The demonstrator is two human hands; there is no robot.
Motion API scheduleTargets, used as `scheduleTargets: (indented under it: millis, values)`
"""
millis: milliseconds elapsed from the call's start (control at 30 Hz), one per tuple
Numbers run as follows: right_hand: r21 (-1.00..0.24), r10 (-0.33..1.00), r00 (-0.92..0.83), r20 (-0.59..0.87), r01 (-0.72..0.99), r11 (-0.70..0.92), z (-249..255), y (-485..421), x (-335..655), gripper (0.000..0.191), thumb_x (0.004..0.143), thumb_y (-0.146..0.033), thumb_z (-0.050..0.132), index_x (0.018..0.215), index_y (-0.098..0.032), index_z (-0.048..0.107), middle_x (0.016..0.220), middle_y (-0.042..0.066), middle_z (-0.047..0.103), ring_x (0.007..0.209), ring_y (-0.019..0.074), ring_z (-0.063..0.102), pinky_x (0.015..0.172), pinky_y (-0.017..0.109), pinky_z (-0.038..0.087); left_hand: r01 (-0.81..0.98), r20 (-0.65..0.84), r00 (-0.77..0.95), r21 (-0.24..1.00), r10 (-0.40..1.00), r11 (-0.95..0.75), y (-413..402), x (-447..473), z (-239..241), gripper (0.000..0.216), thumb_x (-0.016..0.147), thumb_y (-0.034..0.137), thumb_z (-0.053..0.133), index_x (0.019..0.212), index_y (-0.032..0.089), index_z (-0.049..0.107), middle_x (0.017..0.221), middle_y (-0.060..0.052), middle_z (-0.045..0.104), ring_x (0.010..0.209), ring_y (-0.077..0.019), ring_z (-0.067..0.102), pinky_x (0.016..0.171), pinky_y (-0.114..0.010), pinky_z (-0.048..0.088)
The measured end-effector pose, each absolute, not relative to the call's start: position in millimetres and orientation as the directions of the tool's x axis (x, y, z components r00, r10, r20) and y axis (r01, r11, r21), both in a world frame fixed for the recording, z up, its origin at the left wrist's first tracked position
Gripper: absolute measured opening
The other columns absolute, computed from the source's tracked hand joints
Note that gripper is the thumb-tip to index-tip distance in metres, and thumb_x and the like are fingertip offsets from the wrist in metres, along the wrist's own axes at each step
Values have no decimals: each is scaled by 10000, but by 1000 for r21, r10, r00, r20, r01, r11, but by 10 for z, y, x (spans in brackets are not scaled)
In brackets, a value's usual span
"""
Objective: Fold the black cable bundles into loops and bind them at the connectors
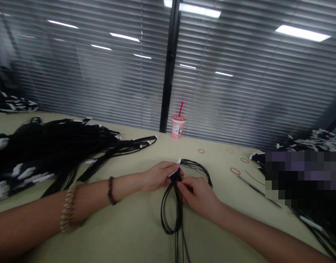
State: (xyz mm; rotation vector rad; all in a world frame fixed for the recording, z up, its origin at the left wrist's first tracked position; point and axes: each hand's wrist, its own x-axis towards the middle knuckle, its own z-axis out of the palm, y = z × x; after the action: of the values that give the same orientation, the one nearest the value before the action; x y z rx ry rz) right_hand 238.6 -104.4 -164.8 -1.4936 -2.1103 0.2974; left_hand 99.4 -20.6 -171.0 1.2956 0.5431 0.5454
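A bundle of thin black cables [179, 215] is looped in front of me, with loose strands trailing toward the near table edge and another arc curving off to the right. My left hand [160, 176] is closed on the top of the bundle, around a black piece with a white edge; a white connector [179, 160] sticks up beside its fingertips. Just below and to the right, my right hand [199, 195] pinches the cables where the loop comes together. What exactly lies between its fingertips is partly hidden.
Large piles of black cables [61, 142] with white connectors lie at left, and more cables [318, 140] at right. Red rubber bands [235, 171] and a thin dark rod [259, 191] rest on the pale table [124, 226]. A pink cup with a straw [178, 128] stands by the blinds.
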Motion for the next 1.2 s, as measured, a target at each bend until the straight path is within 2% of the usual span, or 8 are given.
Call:
scheduleTargets:
  millis: [133, 433, 567, 633, 733, 867, 1067, 1200]
  values:
    - [-464, 939, -187, 288, 831, 307, -1678, -1036, 2351, 301, 800, -291, 422, 573, -155, 566, 497, -23, 537, 431, 42, 395, 455, 175, 208, -79, -36, 775, 985, 631, 154, -201, 995, -1731, 374, 729, 462, 489, 806, 99, 538, 743, -22, 553, 677, -73, 511, 635, -195, 365]
    - [-533, 951, -88, 298, 811, 242, -1743, -1012, 2318, 224, 738, -300, 502, 583, -160, 582, 522, -32, 557, 448, 41, 414, 455, 166, 234, -28, -13, 770, 998, 637, 54, -166, 994, -1787, 394, 741, 489, 452, 830, 114, 534, 743, -15, 539, 627, -49, 469, 570, -171, 336]
    - [-581, 962, -101, 254, 779, 235, -1720, -1023, 2326, 294, 797, -327, 426, 614, -157, 582, 535, -18, 573, 462, 51, 459, 465, 162, 263, -38, -6, 774, 998, 633, 57, -176, 1000, -1776, 389, 738, 487, 457, 812, 113, 533, 736, -14, 534, 639, -56, 476, 581, -174, 347]
    - [-543, 957, -98, 273, 806, 238, -1699, -1024, 2321, 341, 826, -322, 377, 602, -157, 573, 533, -9, 576, 475, 58, 474, 484, 166, 274, -50, -3, 761, 997, 649, 63, -181, 1006, -1772, 388, 731, 489, 466, 808, 114, 531, 739, -13, 534, 643, -54, 471, 581, -168, 346]
    - [-449, 948, -89, 304, 864, 225, -1678, -1012, 2303, 311, 818, -295, 392, 613, -162, 584, 570, 4, 596, 492, 69, 487, 502, 178, 275, -32, -7, 727, 999, 687, 44, -184, 1013, -1777, 397, 728, 499, 464, 828, 120, 529, 728, -1, 522, 613, -38, 444, 529, -145, 310]
    - [-358, 949, -85, 303, 913, 196, -1678, -991, 2283, 282, 799, -277, 399, 619, -173, 589, 592, 6, 609, 491, 76, 490, 492, 193, 248, 45, 7, 719, 997, 695, -57, -201, 1010, -1771, 405, 748, 508, 422, 841, 129, 531, 674, 26, 495, 535, -11, 378, 475, -131, 260]
    - [-100, 929, -133, 344, 979, 177, -1646, -1019, 2256, 182, 715, -251, 437, 632, -171, 577, 613, 22, 621, 541, 123, 532, 502, 231, 211, 59, 91, 767, 976, 635, -210, -279, 1001, -1682, 395, 779, 482, 382, 821, 122, 540, 636, 33, 505, 533, -12, 376, 527, -134, 298]
    - [-54, 932, -161, 326, 981, 188, -1566, -1067, 2262, 158, 681, -243, 437, 653, -166, 572, 601, 27, 614, 527, 135, 530, 484, 235, 191, 66, 107, 762, 968, 639, -241, -276, 1007, -1671, 391, 772, 473, 402, 776, 108, 544, 599, 38, 485, 513, -11, 362, 507, -134, 284]
